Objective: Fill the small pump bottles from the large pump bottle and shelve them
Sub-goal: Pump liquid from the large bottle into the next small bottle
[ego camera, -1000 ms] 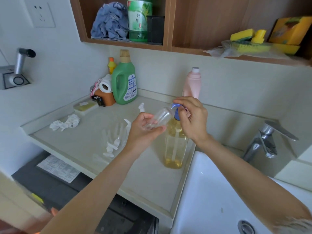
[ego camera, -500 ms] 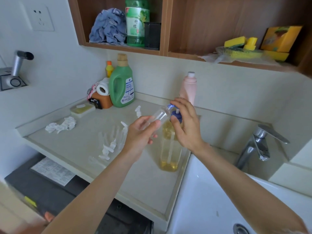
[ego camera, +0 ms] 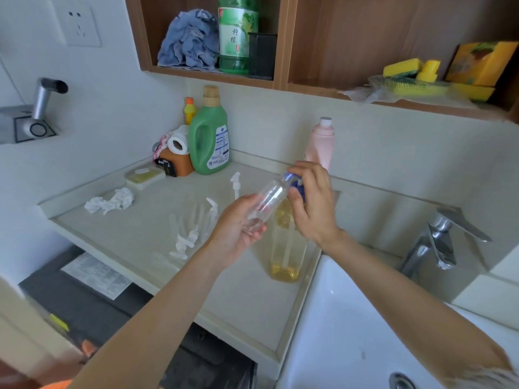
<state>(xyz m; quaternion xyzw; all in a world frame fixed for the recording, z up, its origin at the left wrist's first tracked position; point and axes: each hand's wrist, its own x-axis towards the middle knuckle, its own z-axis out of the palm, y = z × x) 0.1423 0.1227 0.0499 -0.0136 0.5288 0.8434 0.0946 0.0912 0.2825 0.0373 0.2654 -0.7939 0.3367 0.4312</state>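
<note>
Hands (ego camera: 238,228) around slim clear plastic bottle (ego camera: 266,203), blue pump (ego camera: 295,183).

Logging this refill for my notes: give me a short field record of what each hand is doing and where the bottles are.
left hand: holds small clear bottle, tilted, mouth at the pump
right hand: fingers on blue pump head
large pump bottle: upright on counter, yellow liquid low
spare small bottles: lying on counter
sink: right of counter

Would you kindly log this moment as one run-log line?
left hand: holds small clear bottle tilted | right hand: on blue pump of large bottle | shelving: not yet
</note>
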